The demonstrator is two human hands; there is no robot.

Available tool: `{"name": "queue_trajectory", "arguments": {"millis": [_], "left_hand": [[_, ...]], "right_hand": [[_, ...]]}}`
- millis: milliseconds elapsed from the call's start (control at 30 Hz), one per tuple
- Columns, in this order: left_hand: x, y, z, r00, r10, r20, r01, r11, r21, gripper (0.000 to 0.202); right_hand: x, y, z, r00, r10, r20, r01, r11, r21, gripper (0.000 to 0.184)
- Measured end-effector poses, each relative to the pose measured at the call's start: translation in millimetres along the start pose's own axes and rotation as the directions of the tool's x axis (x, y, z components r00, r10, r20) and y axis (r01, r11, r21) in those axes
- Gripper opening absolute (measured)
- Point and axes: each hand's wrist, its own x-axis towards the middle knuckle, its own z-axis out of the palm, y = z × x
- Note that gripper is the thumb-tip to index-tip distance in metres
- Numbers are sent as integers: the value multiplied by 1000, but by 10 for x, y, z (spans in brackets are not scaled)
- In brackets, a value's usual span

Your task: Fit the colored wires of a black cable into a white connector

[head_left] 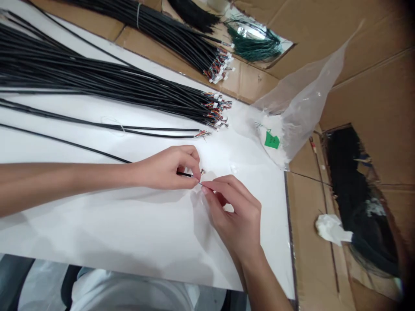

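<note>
Left hand point(167, 168) has its fingers point(193, 172) clenched on the end of one black cable point(110, 156). The grip hides most of the tip, and only a short stub with tiny coloured wires pokes out. Right hand point(238, 216) pinches something very thin just beside that stub, too small to make out. The cable runs left across the white surface point(129, 233) and is cut off at the frame edge.

The big cable bundle point(129, 86) also runs off the left edge, with its connector ends near the plastic bag point(298, 108). The bag's contents are blurred apart from a green label point(271, 140). A second bundle point(181, 39) lies on cardboard point(372, 86), and the dark pile point(363, 203) at right is unclear.

Open white surface lies below and left of the hands. The surface's right edge is close to the right hand, and its near edge is at the person's shirt.
</note>
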Motion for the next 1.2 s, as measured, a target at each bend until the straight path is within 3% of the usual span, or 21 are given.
{"name": "queue_trajectory", "arguments": {"millis": [167,367,633,1067,1200], "left_hand": [[-6,-13,-3,999,-37,-4,37,999,-30,10],[-1,1,-15,997,-71,-9,71,997,-4,10],[-8,50,-31,993,-119,6,119,993,-21,12],[-10,-6,-4,989,-144,-25,138,979,-152,15],[-13,14,-15,992,-126,12,127,982,-139,13]], "right_hand": [[-6,82,34,986,-114,-123,111,993,-33,18],[21,54,14,995,79,-64,-76,996,51,7],[60,42,21,970,244,13,-242,951,195,4],[66,14,23,953,300,46,-300,910,286,8],[79,0,27,953,297,62,-302,906,296,8]]}}
